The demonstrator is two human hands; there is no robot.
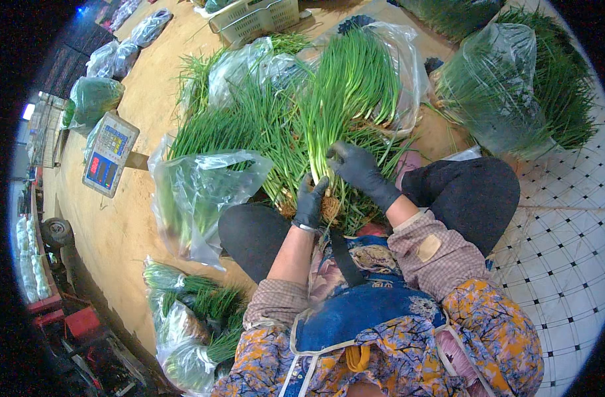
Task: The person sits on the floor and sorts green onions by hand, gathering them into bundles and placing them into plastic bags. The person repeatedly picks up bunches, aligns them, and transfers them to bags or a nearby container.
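My left hand (pixel 310 201), in a black glove, grips a bunch of green onions (pixel 322 119) low on its pale stalks. The bunch's brown roots (pixel 330 209) hang out just below the fingers. Against the right side of the same stalks is my right hand (pixel 359 171), also black-gloved, with curled fingers; whether anything is pinched between them cannot be made out. Beneath and around both hands spreads a loose pile of green onions (pixel 243 124). Behind the held bunch, another bundle (pixel 367 74) rests on a clear plastic bag (pixel 414 74).
A clear bag of green onions (pixel 198 198) stands by my left knee, with more bagged bundles (pixel 188 317) behind it. The digital scale (pixel 111 154) is farther left. A large filled bag (pixel 496 94) sits at right. Beyond the pile is a plastic crate (pixel 257 22).
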